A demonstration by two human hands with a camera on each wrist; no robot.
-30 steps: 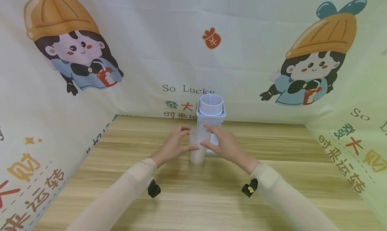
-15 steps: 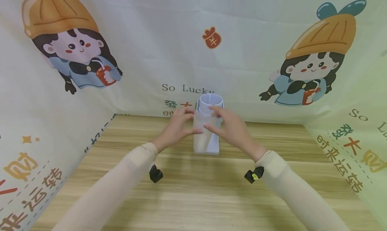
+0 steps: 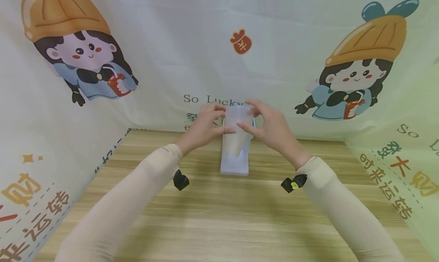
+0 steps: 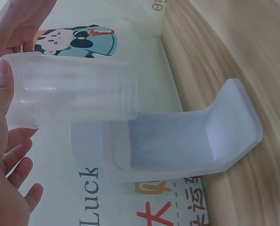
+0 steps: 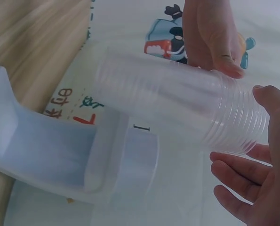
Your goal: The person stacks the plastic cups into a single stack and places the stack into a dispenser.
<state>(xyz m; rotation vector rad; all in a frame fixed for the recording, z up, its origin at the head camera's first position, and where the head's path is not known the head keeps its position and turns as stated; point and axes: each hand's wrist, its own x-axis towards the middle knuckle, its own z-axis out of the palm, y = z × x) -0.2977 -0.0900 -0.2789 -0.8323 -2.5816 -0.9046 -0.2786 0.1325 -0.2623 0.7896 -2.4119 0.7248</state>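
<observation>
A stack of clear plastic cups (image 3: 235, 141) is held up between both hands in the head view. My left hand (image 3: 205, 125) grips its upper left side, thumb across the front. On the right side, my right hand (image 3: 272, 129) grips it with thumb and fingers. Behind and below the stack stands a white cup holder (image 3: 234, 167) with a flat foot and a round collar on top. The left wrist view shows the cup stack (image 4: 76, 89) in front of and apart from the holder's collar (image 4: 85, 143). The nested rims (image 5: 241, 113) show by the fingers in the right wrist view.
The wood-grain table (image 3: 219, 220) carries the holder near its back edge. A printed cloth (image 3: 164, 56) hangs close behind it and along both sides. Black wrist cameras (image 3: 180, 180) sit under both forearms.
Both hands have lifted the cup stack up and away from me, from low in front of the holder to the height of its collar. The holder has stayed put.
</observation>
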